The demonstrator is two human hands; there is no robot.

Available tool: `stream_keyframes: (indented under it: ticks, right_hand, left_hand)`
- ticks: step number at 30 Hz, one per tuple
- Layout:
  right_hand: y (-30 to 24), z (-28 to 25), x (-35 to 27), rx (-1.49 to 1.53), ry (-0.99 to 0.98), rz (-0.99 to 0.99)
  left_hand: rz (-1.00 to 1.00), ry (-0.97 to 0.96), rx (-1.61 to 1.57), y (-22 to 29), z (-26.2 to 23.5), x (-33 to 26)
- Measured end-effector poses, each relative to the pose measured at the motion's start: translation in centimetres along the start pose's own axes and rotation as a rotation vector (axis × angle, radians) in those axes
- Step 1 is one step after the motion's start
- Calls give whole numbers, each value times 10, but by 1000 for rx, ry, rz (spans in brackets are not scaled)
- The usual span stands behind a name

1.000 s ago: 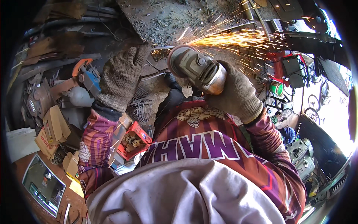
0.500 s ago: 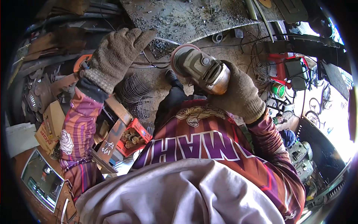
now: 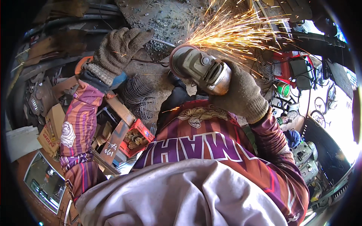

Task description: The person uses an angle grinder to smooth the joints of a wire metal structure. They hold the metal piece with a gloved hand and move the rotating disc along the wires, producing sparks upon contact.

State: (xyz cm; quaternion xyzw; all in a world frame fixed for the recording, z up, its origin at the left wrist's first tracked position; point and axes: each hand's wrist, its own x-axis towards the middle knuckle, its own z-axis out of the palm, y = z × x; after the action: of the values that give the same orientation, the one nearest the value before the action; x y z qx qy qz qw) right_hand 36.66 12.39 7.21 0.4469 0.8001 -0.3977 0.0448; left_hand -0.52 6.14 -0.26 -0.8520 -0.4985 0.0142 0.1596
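Note:
My left hand [image 3: 117, 52], in a brown knit glove, is closed on a thin metal rod [image 3: 163, 42] that points right. The rod's far end meets the disc of an angle grinder [image 3: 201, 67]. Bright orange sparks [image 3: 233, 35] spray from there toward the upper right. My right hand [image 3: 244, 93], gloved the same way, is wrapped round the grinder's body. The disc's guard side faces up, so the exact contact point is partly hidden.
Ahead is a worn metal-topped table [image 3: 151, 17] strewn with grit. Wire rings [image 3: 137, 90] stand on the floor near a red crate [image 3: 132, 143] of round parts. To the right are a red-framed machine [image 3: 301, 71] and a green spool [image 3: 283, 89]. Cables cross the floor.
Sparks now stream from the disc where none showed before. The grinder has shifted slightly left, and my left hand has drawn slightly left with the rod.

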Motion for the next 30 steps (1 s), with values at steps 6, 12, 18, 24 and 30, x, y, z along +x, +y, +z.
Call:
stream_keyframes:
  ticks: [6, 12, 18, 24, 30]
  right_hand:
    - [1, 0, 3, 15, -38, 70]
    - [-6, -2, 3, 5, 13, 31]
    - [-2, 1, 2, 17, 37, 28]
    - [-13, -4, 2, 12, -13, 12]
    - [-10, -3, 7, -12, -2, 69]
  left_hand:
    - [-6, 134, -187, -3, 18, -5]
    - [-10, 142, -269, -7, 43, -11]
    - [42, 245, -358, -9, 40, -7]
    - [20, 262, -439, -5, 33, -4]
    - [-41, 94, -453, -10, 45, -6]
